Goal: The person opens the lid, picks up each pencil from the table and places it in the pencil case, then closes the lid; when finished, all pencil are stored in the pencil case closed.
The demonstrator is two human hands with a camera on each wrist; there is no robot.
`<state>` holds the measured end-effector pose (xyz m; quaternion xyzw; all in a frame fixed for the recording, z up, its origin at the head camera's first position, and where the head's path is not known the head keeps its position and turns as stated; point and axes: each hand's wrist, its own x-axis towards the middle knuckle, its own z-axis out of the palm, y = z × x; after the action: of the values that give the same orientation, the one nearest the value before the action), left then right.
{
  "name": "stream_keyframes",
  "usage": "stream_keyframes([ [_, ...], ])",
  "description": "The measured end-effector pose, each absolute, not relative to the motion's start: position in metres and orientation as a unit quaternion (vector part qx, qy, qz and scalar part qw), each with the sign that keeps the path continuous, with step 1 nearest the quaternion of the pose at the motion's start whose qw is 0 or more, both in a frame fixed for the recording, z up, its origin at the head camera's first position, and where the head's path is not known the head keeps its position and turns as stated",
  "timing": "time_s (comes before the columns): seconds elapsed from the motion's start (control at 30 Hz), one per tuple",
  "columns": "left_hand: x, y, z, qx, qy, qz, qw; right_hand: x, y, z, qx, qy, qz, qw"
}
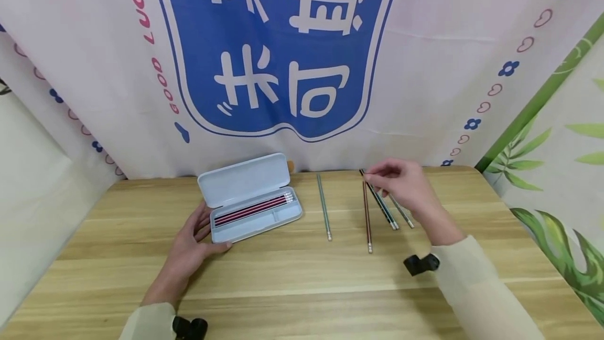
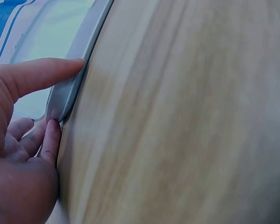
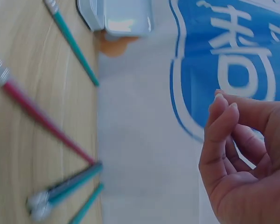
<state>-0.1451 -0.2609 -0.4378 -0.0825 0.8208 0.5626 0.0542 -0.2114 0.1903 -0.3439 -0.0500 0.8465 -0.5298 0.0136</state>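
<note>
A light blue pencil case (image 1: 257, 224) stands with its lid (image 1: 245, 178) raised, several dark red and black pencils (image 1: 252, 211) lying in its rear compartment. My left hand (image 1: 189, 243) holds the case by its left end, thumb along the front edge and the other fingers against the end wall. Over the loose pencils, my right hand (image 1: 401, 185) has its thumb and fingertips brought together; nothing shows between them in the right wrist view. Below it lie a red pencil (image 1: 367, 219), a dark and green pair (image 1: 384, 209) and another green pencil (image 1: 403, 213).
Between the case and the red pencil lies a single green pencil (image 1: 324, 209). A printed cloth (image 1: 424, 93) hangs along the back edge of the wooden table (image 1: 292, 287). An orange-brown object (image 1: 290, 166) shows behind the case.
</note>
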Motion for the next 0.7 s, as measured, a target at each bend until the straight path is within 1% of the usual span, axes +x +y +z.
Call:
stream_keyframes([
  [0.17, -0.146, -0.263, -0.438, -0.077, 0.819, 0.566, 0.055, -0.199, 0.224, -0.357, -0.022, 0.857, -0.515, 0.016],
  [0.37, -0.145, -0.263, -0.435, -0.070, 0.824, 0.559, 0.055, -0.190, 0.253, -0.381, 0.010, 0.854, -0.519, 0.041],
  [0.7, -0.146, -0.262, -0.437, -0.076, 0.822, 0.561, 0.056, -0.185, 0.279, -0.411, 0.048, 0.839, -0.529, 0.116],
])
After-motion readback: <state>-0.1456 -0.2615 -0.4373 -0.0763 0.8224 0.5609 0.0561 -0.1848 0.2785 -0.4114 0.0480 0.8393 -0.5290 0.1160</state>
